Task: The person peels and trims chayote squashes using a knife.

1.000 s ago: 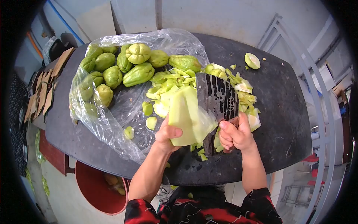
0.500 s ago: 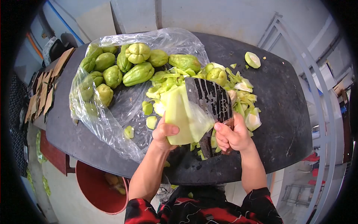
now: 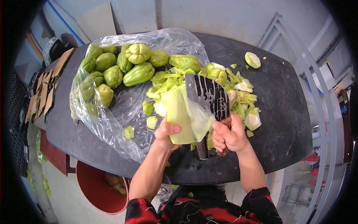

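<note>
My left hand is closed round the lower end of a pale green peeled chayote, its thumb across the near face. In my right hand is the wooden handle of a cleaver with a dark, scuffed blade. The blade stands up behind the chayote's right side, where a thin, translucent slice touches it. My right thumb meets the tip of that slice. Behind both hands lies a heap of chayote peelings, with part of it hidden by the chayote and the blade.
Whole chayotes rest in and around a clear plastic bag on the dark table. A cut chayote piece lies at the far right. Below the table's left edge stands a red bin. White metal rails rise on the right.
The cleaver has shifted slightly up and to the left, its blade turned a little. The chayote has moved slightly to the right. Both hands keep their grip.
</note>
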The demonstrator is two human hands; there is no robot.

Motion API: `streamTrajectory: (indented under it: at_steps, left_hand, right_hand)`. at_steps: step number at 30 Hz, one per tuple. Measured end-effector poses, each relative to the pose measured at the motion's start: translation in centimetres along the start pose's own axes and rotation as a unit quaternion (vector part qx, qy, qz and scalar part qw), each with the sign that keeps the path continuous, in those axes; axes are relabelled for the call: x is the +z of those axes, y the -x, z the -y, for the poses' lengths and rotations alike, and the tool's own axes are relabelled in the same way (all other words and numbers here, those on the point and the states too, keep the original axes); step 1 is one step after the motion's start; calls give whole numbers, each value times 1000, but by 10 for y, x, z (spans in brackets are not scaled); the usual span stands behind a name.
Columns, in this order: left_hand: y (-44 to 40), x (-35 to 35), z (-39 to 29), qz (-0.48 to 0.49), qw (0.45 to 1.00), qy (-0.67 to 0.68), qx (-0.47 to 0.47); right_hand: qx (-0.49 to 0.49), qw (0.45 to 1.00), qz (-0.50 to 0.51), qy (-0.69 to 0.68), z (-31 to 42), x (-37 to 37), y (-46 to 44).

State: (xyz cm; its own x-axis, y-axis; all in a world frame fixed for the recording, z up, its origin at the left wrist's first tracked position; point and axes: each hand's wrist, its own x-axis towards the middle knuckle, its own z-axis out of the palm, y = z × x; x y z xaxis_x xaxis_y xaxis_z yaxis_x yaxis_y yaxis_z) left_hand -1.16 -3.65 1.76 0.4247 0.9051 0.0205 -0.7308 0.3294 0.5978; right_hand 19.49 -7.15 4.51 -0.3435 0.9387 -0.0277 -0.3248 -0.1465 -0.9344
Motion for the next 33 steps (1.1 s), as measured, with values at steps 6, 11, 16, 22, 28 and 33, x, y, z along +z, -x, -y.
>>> streamTrajectory:
  at_steps: [6, 11, 16, 22, 28, 33]
  left_hand:
    - [-2, 5, -2, -5, 1000, -26, 5]
    - [-6, 1, 4, -39, 992, -118, 20]
    - [-15, 6, 15, -49, 969, -216, 107]
    - [-16, 22, 9, -97, 888, -398, 208]
    - [-16, -6, 13, -62, 987, -99, 107]
    - [-17, -2, -5, 26, 998, 15, 59]
  right_hand:
    - [-3, 1000, 1, 25, -1, -3, 0]
    - [-10, 998, -26, 63, -2, 2, 0]
    - [-58, 985, -65, 149, 3, 13, -1]
    - [-42, 985, -56, 156, 11, 17, 5]
    - [-97, 986, -81, 105, 10, 4, 8]
    - [-123, 978, -117, 118, 17, -2, 9]
